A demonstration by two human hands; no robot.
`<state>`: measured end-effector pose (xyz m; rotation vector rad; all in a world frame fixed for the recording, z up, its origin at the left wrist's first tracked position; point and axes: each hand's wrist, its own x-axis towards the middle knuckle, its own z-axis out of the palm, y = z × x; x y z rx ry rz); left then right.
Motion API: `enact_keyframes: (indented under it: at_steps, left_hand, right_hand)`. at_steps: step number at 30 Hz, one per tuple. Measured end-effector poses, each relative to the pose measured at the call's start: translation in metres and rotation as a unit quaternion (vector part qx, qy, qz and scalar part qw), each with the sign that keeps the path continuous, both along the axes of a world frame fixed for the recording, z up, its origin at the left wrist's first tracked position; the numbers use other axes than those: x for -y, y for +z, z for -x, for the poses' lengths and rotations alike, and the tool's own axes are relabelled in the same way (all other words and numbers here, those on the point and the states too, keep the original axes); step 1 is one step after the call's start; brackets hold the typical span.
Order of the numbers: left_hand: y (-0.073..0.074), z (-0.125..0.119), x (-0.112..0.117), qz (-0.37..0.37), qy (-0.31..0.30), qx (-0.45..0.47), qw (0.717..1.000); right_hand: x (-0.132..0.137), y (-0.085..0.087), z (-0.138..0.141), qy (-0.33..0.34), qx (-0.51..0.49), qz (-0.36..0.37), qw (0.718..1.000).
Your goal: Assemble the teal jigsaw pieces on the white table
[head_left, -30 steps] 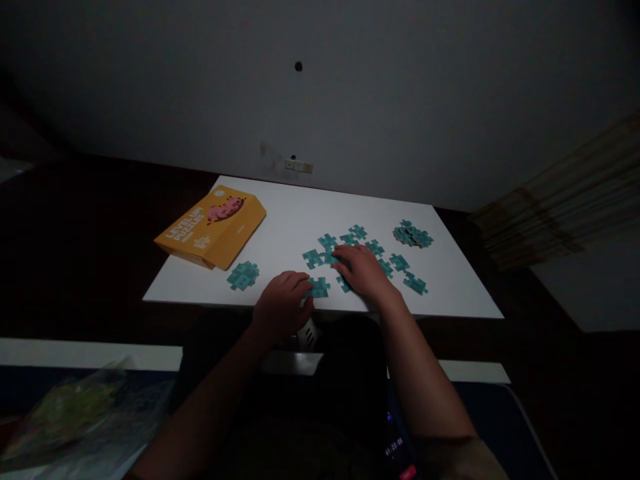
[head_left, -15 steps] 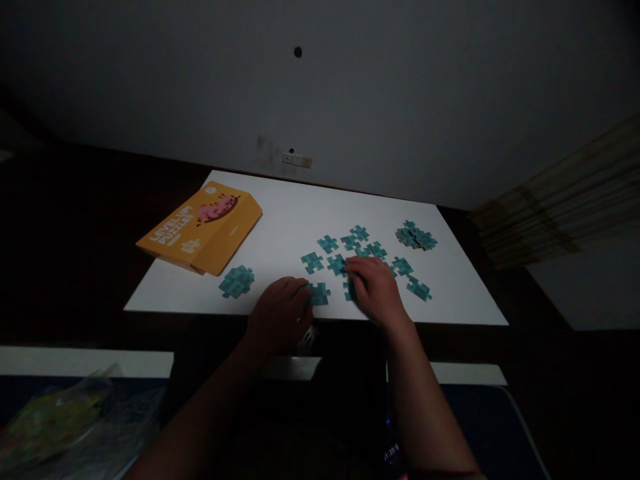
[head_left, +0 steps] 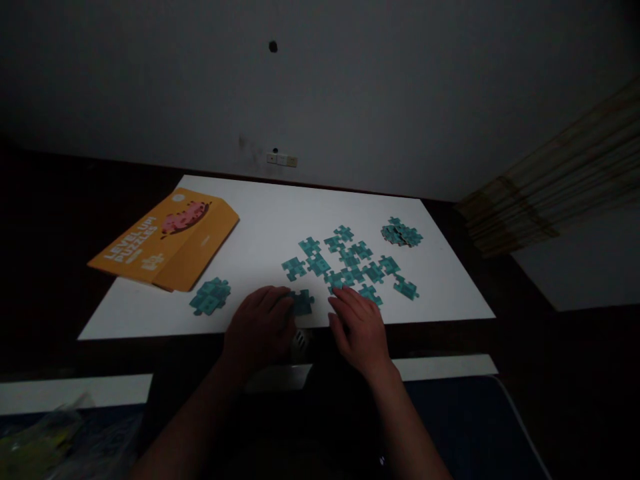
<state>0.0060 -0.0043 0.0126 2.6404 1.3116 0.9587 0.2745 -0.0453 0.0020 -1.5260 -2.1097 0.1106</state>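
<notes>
Several teal puzzle pieces (head_left: 350, 261) lie scattered on a white board (head_left: 260, 227). My left hand (head_left: 257, 327) rests at the board's near edge, its curled fingers pressed on a joined teal piece (head_left: 301, 302). My right hand (head_left: 357, 323) lies beside it, fingers stretched flat, fingertips touching the nearest loose pieces (head_left: 337, 285). A small joined cluster (head_left: 210, 297) sits to the left of my left hand. Another heap of pieces (head_left: 401, 234) lies at the far right of the board.
An orange puzzle box (head_left: 165, 239) lies flat at the board's left side. A grey wall with a small socket plate (head_left: 281, 160) stands behind. Dark floor surrounds the board. A crinkled plastic bag (head_left: 45, 443) shows at the lower left.
My right hand has drawn back from the middle of the loose pieces to the near edge. My left hand stays on the joined piece. The camera has turned a little to the right.
</notes>
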Motion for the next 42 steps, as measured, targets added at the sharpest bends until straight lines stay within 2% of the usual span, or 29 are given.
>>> enact_keyframes:
  at_steps: [3, 8, 10, 15, 18, 20, 23, 25, 35, 42]
  left_hand:
    - [0.0, 0.001, -0.001, -0.005, -0.002, -0.003, 1.0]
    - [-0.002, 0.001, -0.002, -0.007, -0.004, -0.01, 1.0]
    - [-0.002, 0.001, -0.003, -0.007, -0.003, -0.009, 1.0]
    - [0.0, 0.0, -0.005, -0.007, 0.003, -0.024, 1.0]
    - [0.0, 0.001, -0.005, -0.009, 0.004, -0.026, 1.0]
    - [0.0, 0.001, -0.005, -0.004, 0.004, -0.027, 1.0]
    - [0.002, 0.001, -0.004, 0.012, 0.009, -0.033, 0.999]
    - [0.003, 0.0, -0.003, 0.023, 0.011, -0.036, 0.999]
    - [0.002, 0.001, -0.005, 0.011, 0.01, -0.036, 0.999]
    - [-0.002, 0.002, -0.007, -0.01, 0.008, -0.05, 0.999]
  right_hand:
    - [0.0, -0.002, -0.005, -0.011, -0.015, -0.019, 1.0]
    - [0.019, -0.012, -0.02, -0.122, -0.057, -0.118, 0.984]
    - [0.026, -0.016, -0.028, -0.144, -0.056, -0.124, 0.98]
    - [0.027, -0.023, -0.042, -0.123, -0.058, -0.087, 0.987]
    - [0.017, -0.037, -0.043, -0.124, -0.05, -0.093, 0.987]
    - [0.009, -0.05, -0.042, -0.13, -0.043, -0.157, 0.978]
    - [0.001, -0.067, -0.039, -0.141, -0.036, -0.275, 0.95]
    - [-0.001, -0.072, -0.038, -0.149, -0.032, -0.302, 0.941]
    - [0.002, -0.069, -0.038, -0.147, -0.022, -0.281, 0.948]
    - [0.004, -0.073, -0.038, -0.137, -0.081, -0.247, 0.956]
